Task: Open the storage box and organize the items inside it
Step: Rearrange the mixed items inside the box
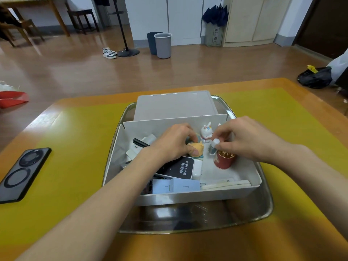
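The white storage box drawer point(250, 172) stands pulled out of its white casing point(174, 104), both on a metal tray point(250, 210). Inside the drawer, my left hand point(173, 142) grips an orange and teal figurine point(198, 147). My right hand point(243, 137) pinches the white cap of a small bottle point(213, 147) that stands upright. A white rabbit figurine point(206, 131) stands at the back between my hands. A red tin point(224, 160) sits below my right hand. A black WiFi box point(180, 169), a pale blue box point(176, 185) and black pens point(140, 142) lie in the drawer.
A black phone point(23, 171) lies on the yellow mat point(75, 147) at the left of the table. White sticks point(226, 185) lie along the drawer's front wall. Bins, shoes and bags stand on the floor beyond the table.
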